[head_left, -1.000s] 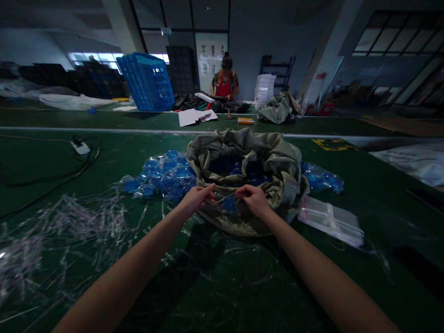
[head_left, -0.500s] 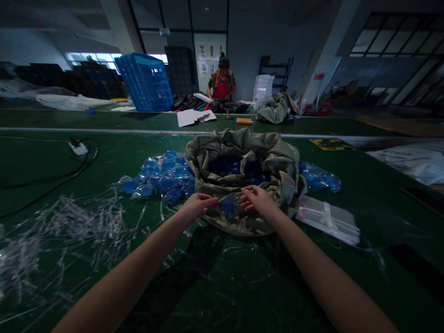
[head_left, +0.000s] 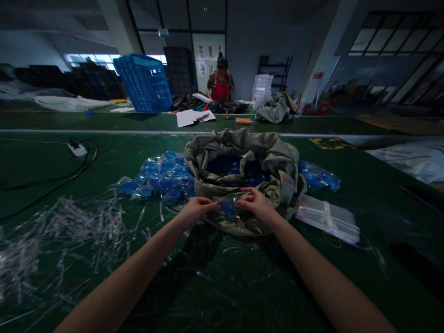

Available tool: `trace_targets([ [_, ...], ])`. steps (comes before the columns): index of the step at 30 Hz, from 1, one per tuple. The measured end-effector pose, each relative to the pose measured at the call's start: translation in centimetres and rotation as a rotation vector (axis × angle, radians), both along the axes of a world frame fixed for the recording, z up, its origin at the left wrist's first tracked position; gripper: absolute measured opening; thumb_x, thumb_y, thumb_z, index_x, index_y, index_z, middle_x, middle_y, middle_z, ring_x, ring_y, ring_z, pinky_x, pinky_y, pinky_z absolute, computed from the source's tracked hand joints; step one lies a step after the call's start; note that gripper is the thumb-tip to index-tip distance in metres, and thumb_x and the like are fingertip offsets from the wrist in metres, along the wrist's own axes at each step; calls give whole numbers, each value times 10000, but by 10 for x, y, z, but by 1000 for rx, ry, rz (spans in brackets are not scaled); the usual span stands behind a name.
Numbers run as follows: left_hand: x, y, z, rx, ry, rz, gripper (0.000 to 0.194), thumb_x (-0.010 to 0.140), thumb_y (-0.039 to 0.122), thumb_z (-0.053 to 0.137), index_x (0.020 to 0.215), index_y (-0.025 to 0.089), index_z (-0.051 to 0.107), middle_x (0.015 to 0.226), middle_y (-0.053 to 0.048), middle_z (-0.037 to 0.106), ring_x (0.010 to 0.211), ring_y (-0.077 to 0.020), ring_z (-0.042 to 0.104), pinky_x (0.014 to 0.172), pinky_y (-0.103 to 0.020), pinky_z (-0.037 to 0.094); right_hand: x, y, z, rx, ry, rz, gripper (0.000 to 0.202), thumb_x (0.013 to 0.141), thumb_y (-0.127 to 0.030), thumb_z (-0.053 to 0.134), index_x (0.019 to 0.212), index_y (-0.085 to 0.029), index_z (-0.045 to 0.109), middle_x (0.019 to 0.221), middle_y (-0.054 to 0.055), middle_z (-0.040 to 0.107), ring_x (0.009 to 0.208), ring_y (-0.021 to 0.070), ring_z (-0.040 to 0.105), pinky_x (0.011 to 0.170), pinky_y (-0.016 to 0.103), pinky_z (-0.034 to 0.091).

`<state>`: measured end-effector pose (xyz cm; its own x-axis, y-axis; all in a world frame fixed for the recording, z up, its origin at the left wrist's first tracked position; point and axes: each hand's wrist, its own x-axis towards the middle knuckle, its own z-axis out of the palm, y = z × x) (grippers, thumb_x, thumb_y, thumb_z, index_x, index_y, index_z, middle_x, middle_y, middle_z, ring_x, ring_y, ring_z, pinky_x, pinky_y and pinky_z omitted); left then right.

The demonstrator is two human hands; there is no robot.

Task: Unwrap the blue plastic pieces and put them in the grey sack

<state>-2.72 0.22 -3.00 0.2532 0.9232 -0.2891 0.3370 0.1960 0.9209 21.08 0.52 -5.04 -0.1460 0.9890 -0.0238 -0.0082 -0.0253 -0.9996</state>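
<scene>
Between my hands hangs a small clear plastic bag with a blue round piece (head_left: 228, 206) inside, in front of a woven sack. My left hand (head_left: 198, 209) pinches the bag's left edge. My right hand (head_left: 257, 206) pinches its right edge between thumb and finger. The grey-green woven sack (head_left: 284, 157) stands just behind with its rim rolled down, and dark blue round pieces (head_left: 255, 175) lie within it. Several bagged blue pieces (head_left: 163, 173) are heaped left of the sack, and more bagged pieces (head_left: 319, 175) lie to its right.
Thin clear plastic strips (head_left: 83, 222) litter the green table (head_left: 138, 143) at left. A bundle of flat clear bags (head_left: 328, 219) lies right of the sack. A power strip (head_left: 77, 149) with cables is at far left. Across the table, a person (head_left: 221, 83) works near blue crates (head_left: 144, 83).
My right hand has moved left and now grips the bag's right edge; before, it was apart from it with fingers loosely spread. The left hand keeps its pinch.
</scene>
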Motion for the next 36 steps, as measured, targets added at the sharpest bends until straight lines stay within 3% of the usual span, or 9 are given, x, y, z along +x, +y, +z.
trace_targets([
  [7,0,2,-8,69,120,-25,467,648,563,676,802,126,734,502,33,485,445,-73,329,442,-233,196,1,-1,-8,98,-121,14,459,667,-278,739,1065,-195,526,715,-31,649,701,155,638,712,302,501],
  [12,7,6,-17,225,373,-28,443,711,548,599,678,124,726,507,1,541,466,-101,394,466,-249,227,-4,3,-27,252,-301,-34,328,722,-258,673,1028,-195,574,725,-24,632,699,154,615,693,295,494],
  [15,12,8,-18,278,442,-9,417,711,530,606,619,132,686,514,-16,568,497,-128,469,477,-250,257,-6,6,-32,245,-312,-48,331,722,-240,665,1035,-181,571,737,-22,626,711,148,613,707,292,497],
  [20,18,14,-26,308,170,3,333,682,400,672,886,138,690,768,-51,687,660,-163,587,548,-232,375,-8,10,-28,174,-268,-10,423,688,-188,689,1091,-181,562,972,33,639,797,141,631,759,301,510],
  [22,18,15,-28,270,61,-29,317,691,372,661,892,128,685,763,-53,684,661,-161,595,564,-234,399,-9,9,-22,136,-234,30,464,675,-154,687,1120,-178,557,1013,49,643,816,144,637,778,313,512],
  [25,15,9,-18,284,4,-42,260,709,358,650,824,127,670,743,-48,676,665,-156,599,581,-235,418,-9,4,-7,118,-169,139,473,683,-150,686,1138,-175,562,960,41,668,867,160,643,830,336,504],
  [28,10,-5,4,328,-45,-58,224,732,345,648,821,140,645,777,-40,677,714,-155,614,614,-234,439,-9,-8,11,177,-129,195,412,708,-192,696,1106,-184,592,936,28,671,886,162,639,852,331,499],
  [32,4,-25,32,258,-190,-16,324,679,323,721,933,156,607,771,-26,683,731,-166,638,668,-266,482,-14,-28,33,181,-62,203,277,686,-227,733,944,-190,638,897,14,673,829,158,647,804,312,522],
  [36,-4,-40,46,208,-242,-34,321,659,312,745,925,153,661,838,-46,702,772,-171,642,728,-285,490,-20,-44,46,158,-25,212,223,632,-239,778,793,-188,633,816,1,674,784,165,655,780,308,531],
])
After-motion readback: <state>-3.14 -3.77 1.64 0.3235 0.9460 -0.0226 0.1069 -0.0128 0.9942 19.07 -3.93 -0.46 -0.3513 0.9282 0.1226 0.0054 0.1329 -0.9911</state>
